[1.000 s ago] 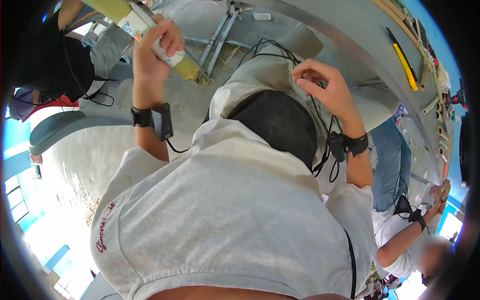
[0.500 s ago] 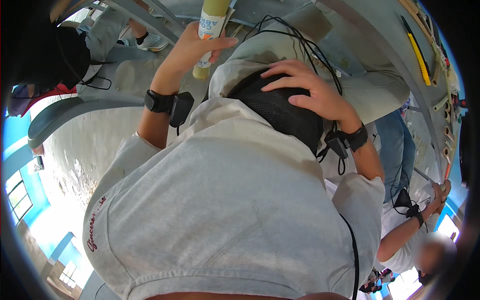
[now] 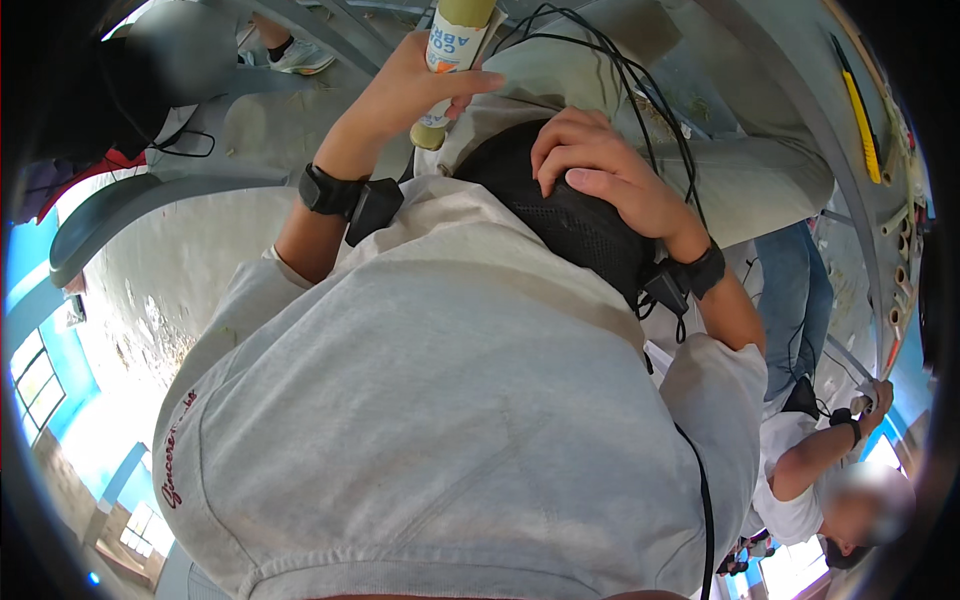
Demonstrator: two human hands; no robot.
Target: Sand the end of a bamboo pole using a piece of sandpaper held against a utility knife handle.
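My left hand (image 3: pixel 412 88) is wrapped round a yellow-green bamboo tube (image 3: pixel 466 12), with a sheet of printed sandpaper (image 3: pixel 453 47) curled about it. The tube stands nearly upright in the view, and its lower end shows below my fingers; its upper end runs out of the picture. Resting on a black mesh pouch (image 3: pixel 505 175) at my waist is my right hand (image 3: pixel 605 170). Its fingers are curled in and pressed together, with nothing visible in them; the palm is hidden. Black bands with small boxes sit on both wrists.
Black cables (image 3: pixel 640 85) loop over my leg. A yellow-handled knife or saw (image 3: pixel 858 115) lies on the grey table (image 3: pixel 800 90) at the right, near several bamboo pieces (image 3: pixel 900 275). Another person (image 3: pixel 800 450) works at the lower right; someone else sits at the upper left.
My right hand's fingers have curled in from lying spread over the pouch. My left hand and the bamboo tube have shifted slightly right in the view.
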